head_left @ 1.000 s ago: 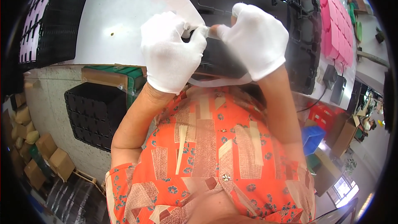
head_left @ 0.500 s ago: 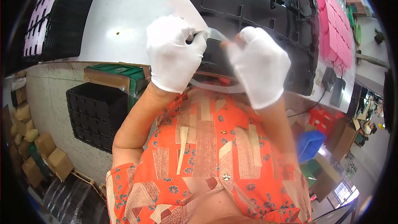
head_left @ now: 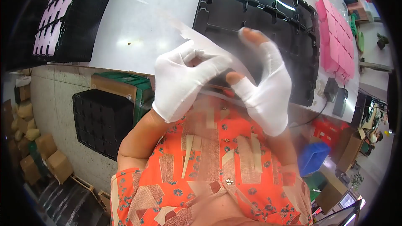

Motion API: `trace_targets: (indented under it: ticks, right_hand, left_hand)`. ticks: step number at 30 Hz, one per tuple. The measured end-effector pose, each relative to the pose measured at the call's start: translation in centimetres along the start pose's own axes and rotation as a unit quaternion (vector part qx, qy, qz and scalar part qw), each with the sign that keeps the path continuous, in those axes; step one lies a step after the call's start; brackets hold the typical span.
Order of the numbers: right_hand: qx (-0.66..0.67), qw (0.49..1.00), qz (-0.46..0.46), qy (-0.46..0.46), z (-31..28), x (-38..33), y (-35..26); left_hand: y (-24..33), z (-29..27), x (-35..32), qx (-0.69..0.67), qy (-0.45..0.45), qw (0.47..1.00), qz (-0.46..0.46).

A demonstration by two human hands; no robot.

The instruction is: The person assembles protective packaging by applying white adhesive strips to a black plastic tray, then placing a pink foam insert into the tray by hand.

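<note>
Just 2 hands, 1 clear film.

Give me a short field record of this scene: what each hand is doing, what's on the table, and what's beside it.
left hand: white-gloved left hand pinching a thin translucent film sheet
right hand: white-gloved right hand, fingers spread, bare-tipped, behind the film
table: white worktable bearing a large black moulded plastic tray
table right: pink cards
floor left: black gridded crate
</note>
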State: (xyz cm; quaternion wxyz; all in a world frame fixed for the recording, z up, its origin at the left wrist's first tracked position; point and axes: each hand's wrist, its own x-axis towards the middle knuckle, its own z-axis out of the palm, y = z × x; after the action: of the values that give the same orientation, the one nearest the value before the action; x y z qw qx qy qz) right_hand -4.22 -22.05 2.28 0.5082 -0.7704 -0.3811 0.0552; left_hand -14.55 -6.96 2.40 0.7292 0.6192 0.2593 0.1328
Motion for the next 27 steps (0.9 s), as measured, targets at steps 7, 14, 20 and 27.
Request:
trace_targets:
  ticks: [7, 14, 20, 27]
  right_hand:
    - [0.215, 0.898, 0.378, -0.062, -1.0, 0.7, -2.4]
    - [-0.223, 0.927, -0.287, 0.094, 0.7, 0.3, 0.3]
    - [0.215, 0.948, 0.234, 0.016, -1.1, -0.5, -3.1]
    - [0.218, 0.921, 0.315, -0.076, -1.5, 1.2, -3.3]
  left_hand:
    - [0.0, 0.8, 0.7, -0.053, 0.052, 0.997, 0.029]
    - [0.5, 0.5, -0.4, 0.02, 0.041, 0.999, 0.008]
    - [-0.1, 0.3, -0.5, -0.036, 0.046, 0.998, -0.04]
    - [-0.1, -0.2, -0.9, -0.009, 0.019, 0.999, -0.025]
